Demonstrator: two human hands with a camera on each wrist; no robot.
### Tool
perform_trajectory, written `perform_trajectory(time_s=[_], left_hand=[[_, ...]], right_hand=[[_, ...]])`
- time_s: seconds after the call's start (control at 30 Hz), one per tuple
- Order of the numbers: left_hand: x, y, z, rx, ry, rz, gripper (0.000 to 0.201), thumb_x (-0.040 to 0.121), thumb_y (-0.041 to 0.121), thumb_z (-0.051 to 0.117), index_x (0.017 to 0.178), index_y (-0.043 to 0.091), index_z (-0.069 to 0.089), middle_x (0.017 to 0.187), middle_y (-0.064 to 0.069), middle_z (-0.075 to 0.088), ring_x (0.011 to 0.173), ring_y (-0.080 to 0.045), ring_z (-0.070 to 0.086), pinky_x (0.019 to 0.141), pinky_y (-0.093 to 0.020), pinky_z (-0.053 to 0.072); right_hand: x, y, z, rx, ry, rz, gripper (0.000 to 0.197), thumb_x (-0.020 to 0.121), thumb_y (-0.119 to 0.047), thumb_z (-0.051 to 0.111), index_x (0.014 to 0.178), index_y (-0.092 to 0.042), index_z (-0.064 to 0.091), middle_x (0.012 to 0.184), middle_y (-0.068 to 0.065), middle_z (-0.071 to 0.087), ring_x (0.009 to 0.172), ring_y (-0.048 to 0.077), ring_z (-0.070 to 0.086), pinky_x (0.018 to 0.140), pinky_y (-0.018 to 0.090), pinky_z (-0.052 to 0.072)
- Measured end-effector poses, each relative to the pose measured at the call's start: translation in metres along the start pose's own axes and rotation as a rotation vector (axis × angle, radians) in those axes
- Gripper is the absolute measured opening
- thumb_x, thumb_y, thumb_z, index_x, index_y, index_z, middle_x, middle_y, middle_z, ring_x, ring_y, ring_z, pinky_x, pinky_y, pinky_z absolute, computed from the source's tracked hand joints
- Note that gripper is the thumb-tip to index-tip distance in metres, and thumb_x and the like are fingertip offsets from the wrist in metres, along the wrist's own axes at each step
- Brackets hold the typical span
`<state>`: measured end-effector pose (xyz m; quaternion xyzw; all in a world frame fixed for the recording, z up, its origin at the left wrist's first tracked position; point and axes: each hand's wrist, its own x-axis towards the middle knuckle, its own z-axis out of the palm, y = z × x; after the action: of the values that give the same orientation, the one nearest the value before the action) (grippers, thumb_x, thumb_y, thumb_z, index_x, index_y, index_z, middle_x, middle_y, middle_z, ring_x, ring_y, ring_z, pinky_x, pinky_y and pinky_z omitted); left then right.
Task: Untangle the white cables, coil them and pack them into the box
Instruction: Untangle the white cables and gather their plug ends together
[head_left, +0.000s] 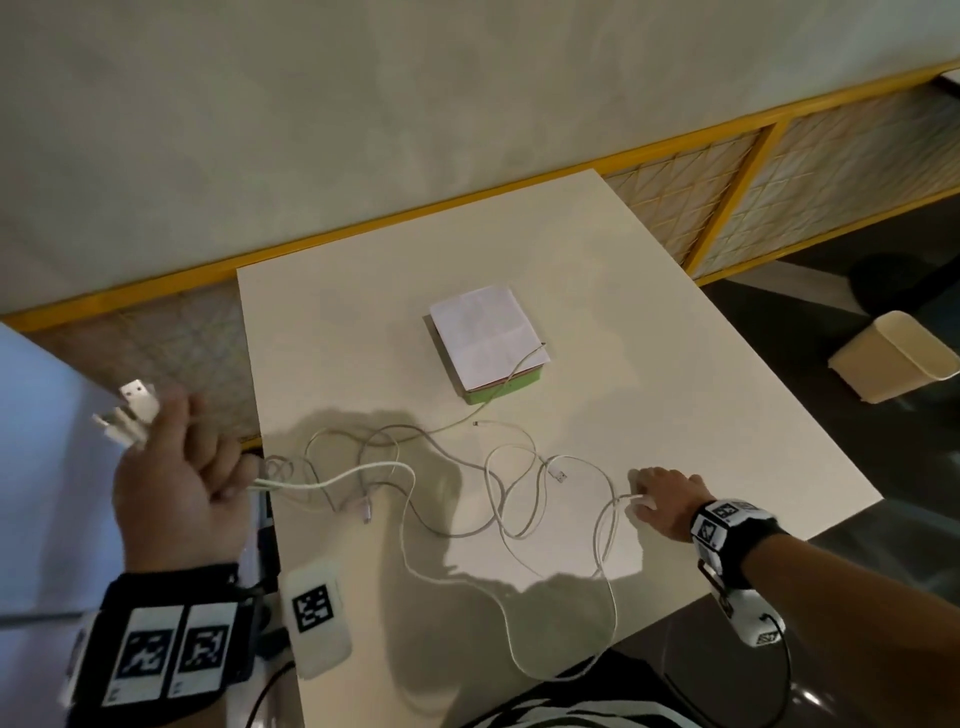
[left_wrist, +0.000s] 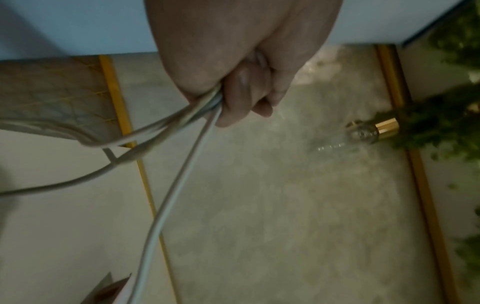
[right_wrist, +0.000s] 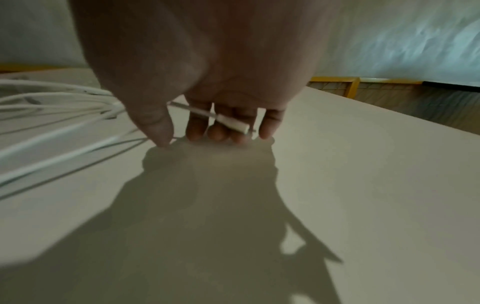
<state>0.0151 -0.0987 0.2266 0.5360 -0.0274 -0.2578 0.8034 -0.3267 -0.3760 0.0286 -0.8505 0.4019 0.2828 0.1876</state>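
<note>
White cables (head_left: 332, 481) sprawl tangled on the table (head_left: 623, 322), left hand (head_left: 176, 483) clenched round several ends (head_left: 132, 408), right hand (head_left: 667, 501) pinching one connector (right_wrist: 231, 121).

The scene is dimly lit. Hard-edged shadows are cast across the pale surface (head_left: 571, 249). Both wrist views are softened by motion blur and noise, and straight edges are bowed by wide-angle distortion.

A beige bin (head_left: 896, 358) sits on the dark floor (head_left: 857, 467) right of the white table (head_left: 337, 338), before yellow-framed panels (head_left: 857, 156).
</note>
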Motion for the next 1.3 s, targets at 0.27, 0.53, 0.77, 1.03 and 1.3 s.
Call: perform_trajectory(time_s=[0.27,0.53,0.77,1.03,1.3], left_hand=[[-0.013,-0.007,-0.021,-0.083,0.130,-0.019,0.025,0.090,0.031,0.049,0.065,0.027,0.046,0.036,0.004,0.022,0.029,-0.007,0.019,0.033,-0.016,0.018],[-0.035,-0.019,-0.014,-0.118,0.279,-0.041,0.030,0.094,0.032,0.047,0.065,0.026,0.050,0.040,0.006,0.020,0.031,-0.007,0.017,0.036,-0.018,0.015],[-0.039,-0.028,0.004,-0.113,0.262,-0.007,0.027,0.097,0.029,0.045,0.071,0.023,0.048,0.040,0.008,0.022,0.033,-0.005,0.018,0.037,-0.019,0.016],[-0.036,-0.052,0.038,0.039,0.266,0.044,0.028,0.096,0.023,0.048,0.068,0.022,0.048,0.040,0.010,0.022,0.036,-0.005,0.017,0.039,-0.019,0.018],[-0.036,-0.071,0.052,0.044,0.144,0.016,0.031,0.097,0.015,0.047,0.067,0.018,0.052,0.041,0.010,0.022,0.035,-0.006,0.017,0.043,-0.023,0.015]], right_hand=[[0.037,-0.043,-0.045,0.127,0.193,-0.048,0.035,0.085,-0.019,0.047,0.120,-0.018,0.047,0.126,0.007,0.049,0.118,0.029,0.044,0.097,0.040,0.034],[0.068,-0.116,-0.049,-0.197,0.037,-0.185,0.037,0.086,-0.040,0.046,0.117,-0.021,0.051,0.121,0.007,0.058,0.113,0.030,0.053,0.095,0.044,0.034],[0.061,-0.118,-0.059,0.062,-0.002,-0.239,0.031,0.089,-0.033,0.045,0.111,-0.011,0.049,0.115,0.018,0.061,0.106,0.036,0.057,0.082,0.036,0.041],[0.040,-0.120,-0.096,0.685,0.267,-0.494,0.029,0.092,-0.014,0.049,0.119,-0.025,0.048,0.074,0.004,0.067,0.059,0.017,0.064,0.057,0.023,0.049],[-0.016,-0.142,-0.119,0.921,0.094,-0.718,0.026,0.088,0.007,0.048,0.107,-0.004,0.061,0.087,0.007,0.067,0.074,0.006,0.064,0.071,0.014,0.048]])
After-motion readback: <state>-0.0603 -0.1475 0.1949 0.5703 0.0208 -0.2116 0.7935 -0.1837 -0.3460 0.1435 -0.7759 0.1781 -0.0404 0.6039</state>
